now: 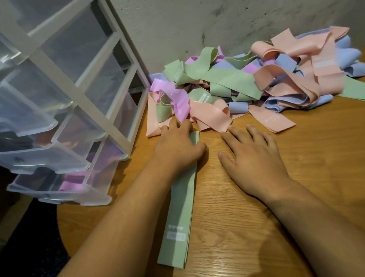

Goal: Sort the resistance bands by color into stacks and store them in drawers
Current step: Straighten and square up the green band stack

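- Head view: my left hand (pixel 178 152) lies flat, fingers extended, pressing the far end of the green band stack (pixel 179 218) onto the table (pixel 318 179).
- My right hand (pixel 252 160) rests spread beside it, holding nothing.
- The unsorted pile (pixel 250 80) lies just ahead.
- The bands appear light and limp: pinch one folded end.

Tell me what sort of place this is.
Probably a home or small storage corner: a wooden tabletop against a rough grey plaster wall, with a clear plastic drawer tower beside a tangled pile of pastel resistance bands.
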